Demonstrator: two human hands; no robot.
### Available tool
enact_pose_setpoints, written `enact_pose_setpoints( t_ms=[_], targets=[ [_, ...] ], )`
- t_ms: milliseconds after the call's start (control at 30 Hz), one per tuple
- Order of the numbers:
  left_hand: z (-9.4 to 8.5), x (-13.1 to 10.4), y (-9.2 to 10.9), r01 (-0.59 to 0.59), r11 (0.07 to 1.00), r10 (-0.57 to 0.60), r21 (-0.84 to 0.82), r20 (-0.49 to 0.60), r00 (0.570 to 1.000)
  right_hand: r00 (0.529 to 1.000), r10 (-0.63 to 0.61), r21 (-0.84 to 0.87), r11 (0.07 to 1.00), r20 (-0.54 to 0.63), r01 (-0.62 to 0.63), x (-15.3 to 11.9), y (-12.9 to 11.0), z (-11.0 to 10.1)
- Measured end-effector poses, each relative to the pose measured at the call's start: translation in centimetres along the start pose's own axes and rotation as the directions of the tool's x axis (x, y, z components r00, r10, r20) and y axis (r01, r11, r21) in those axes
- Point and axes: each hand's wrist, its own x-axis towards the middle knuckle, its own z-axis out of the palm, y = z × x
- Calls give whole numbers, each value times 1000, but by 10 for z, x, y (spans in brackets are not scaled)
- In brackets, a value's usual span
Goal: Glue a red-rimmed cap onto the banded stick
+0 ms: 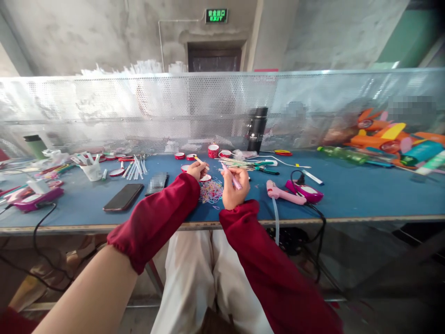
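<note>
Red sleeves (274, 273) nearest, our left hand (196, 171) pinches a yellow-tipped stick (197, 158), right hand (232, 194) a lilac rod (236, 182) slanting forward-left.

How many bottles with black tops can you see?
2. The black bottle is at the back, beyond the right hand; the green bottle is at the far left. Others may be hidden behind things.
</note>
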Motion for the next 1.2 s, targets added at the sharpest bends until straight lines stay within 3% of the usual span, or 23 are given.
enact_pose_setpoints(
  t_ms=[167,367,600,833,1100,1200],
  targets=[
    [-1,-15,11,5,1000,-6,22,60,998,998,7,-37,999,67,-5,1,-2,-2],
    [-7,-29,17,83,988,-111,127,227,967,951,-38,-135,987,308,83,27,-12,4],
    [-11,-27,15,127,974,-177,190,277,944,930,-130,-171,965,344,198,61,12,27],
    [-13,-25,13,121,966,-183,227,279,942,918,-100,-251,945,385,208,46,42,14],
    [-15,-25,13,127,947,-207,294,258,944,848,-103,-190,954,520,232,36,39,17],
    [-13,-30,17,113,944,-199,309,260,945,847,-80,-166,967,526,194,35,39,18]
  ],
)
